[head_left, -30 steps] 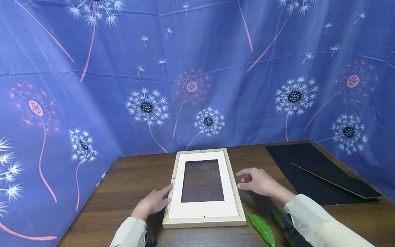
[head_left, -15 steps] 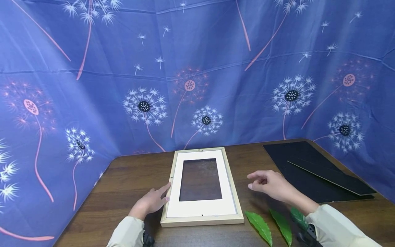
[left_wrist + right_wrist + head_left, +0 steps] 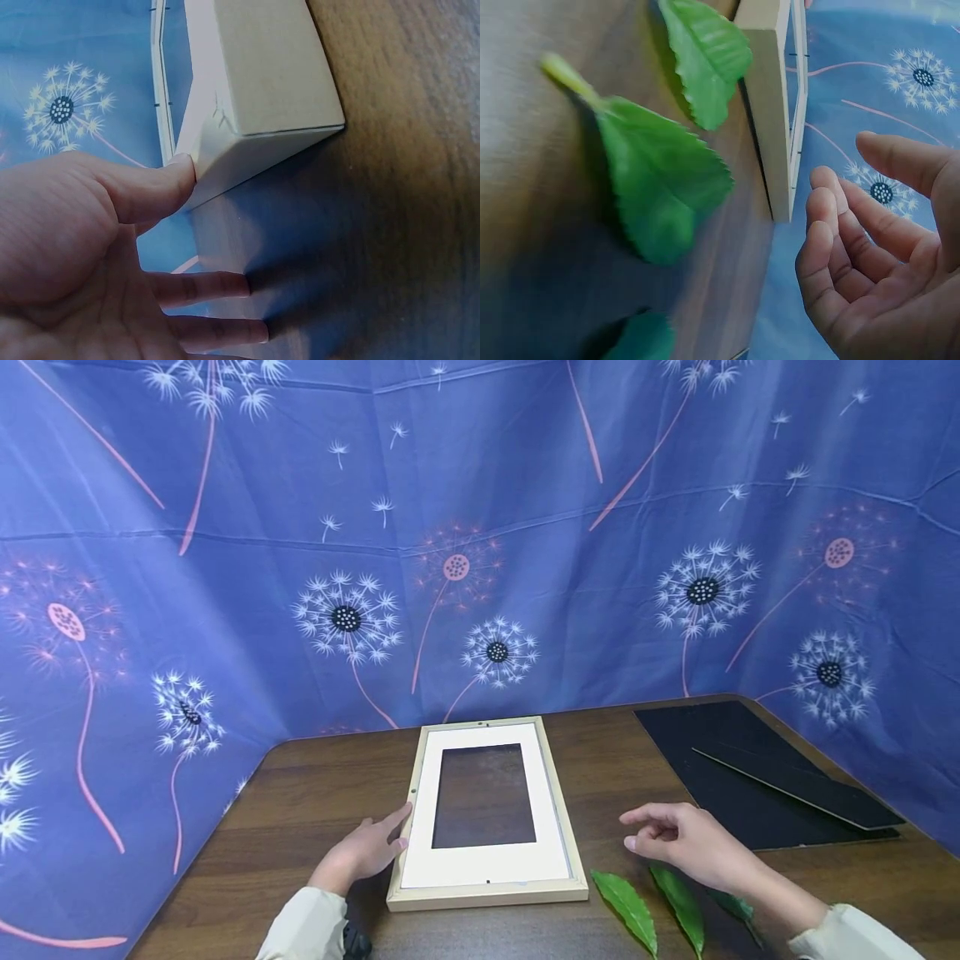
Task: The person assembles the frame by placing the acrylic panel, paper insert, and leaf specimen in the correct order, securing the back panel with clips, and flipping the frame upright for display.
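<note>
A pale wooden picture frame with a white mat inside it lies on the table; brown wood shows through the mat's window. My left hand rests at the frame's left side, thumb and index finger touching it. In the left wrist view, the thumb lies against the frame's side while the other fingers stay extended. Right of the frame, my right hand hovers with loosely bent fingers and holds nothing. Beneath it lie green leaves: a bright one, a second and a darker one partly hidden by the wrist.
A black board lies at the table's right, with a narrower black panel resting at a slant on it. A blue dandelion-print cloth hangs behind and beside the brown wooden table.
My right hand has drawn away from the picture frame, rightward and toward me, over the leaves, uncovering more of them. My left hand stays at the frame's side. The head view has shifted slightly.
</note>
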Tool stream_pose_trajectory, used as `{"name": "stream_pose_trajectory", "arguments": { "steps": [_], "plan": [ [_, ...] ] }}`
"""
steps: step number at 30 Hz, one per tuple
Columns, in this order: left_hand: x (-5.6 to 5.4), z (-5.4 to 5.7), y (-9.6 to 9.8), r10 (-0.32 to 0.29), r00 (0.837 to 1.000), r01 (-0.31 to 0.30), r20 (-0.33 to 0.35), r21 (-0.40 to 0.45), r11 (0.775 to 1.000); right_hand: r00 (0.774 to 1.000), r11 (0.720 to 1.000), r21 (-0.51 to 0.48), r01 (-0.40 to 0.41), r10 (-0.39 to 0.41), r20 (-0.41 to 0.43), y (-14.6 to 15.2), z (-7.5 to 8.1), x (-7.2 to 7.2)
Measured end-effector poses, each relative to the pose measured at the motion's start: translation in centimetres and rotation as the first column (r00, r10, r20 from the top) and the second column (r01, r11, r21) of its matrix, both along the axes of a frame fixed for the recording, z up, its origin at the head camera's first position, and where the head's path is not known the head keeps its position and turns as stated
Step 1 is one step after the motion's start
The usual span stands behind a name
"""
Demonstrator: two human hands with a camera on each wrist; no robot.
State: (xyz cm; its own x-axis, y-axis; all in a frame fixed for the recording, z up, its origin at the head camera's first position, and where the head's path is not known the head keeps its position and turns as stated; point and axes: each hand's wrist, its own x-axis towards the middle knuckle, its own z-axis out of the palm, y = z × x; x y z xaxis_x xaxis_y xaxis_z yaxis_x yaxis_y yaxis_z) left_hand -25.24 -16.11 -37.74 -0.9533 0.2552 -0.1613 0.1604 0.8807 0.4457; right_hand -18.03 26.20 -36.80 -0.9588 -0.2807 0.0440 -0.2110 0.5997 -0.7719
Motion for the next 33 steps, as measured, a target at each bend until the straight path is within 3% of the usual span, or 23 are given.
{"name": "stream_pose_trajectory", "arguments": {
  "steps": [16, 33],
  "plan": [
    [0.0, -0.1, 0.1, -0.009, 1.000, 0.009, -0.016, -0.023, 1.000, 0.991, 0.992, -0.007, 0.123, -0.122, 0.056, 0.4, -1.5, 3.6],
    [0.2, 0.0, 0.2, -0.008, 1.000, 0.008, -0.007, -0.036, 0.999, 0.990, 0.999, -0.011, 0.050, -0.048, 0.132, 0.6, -3.8, 4.6]
  ]
}}
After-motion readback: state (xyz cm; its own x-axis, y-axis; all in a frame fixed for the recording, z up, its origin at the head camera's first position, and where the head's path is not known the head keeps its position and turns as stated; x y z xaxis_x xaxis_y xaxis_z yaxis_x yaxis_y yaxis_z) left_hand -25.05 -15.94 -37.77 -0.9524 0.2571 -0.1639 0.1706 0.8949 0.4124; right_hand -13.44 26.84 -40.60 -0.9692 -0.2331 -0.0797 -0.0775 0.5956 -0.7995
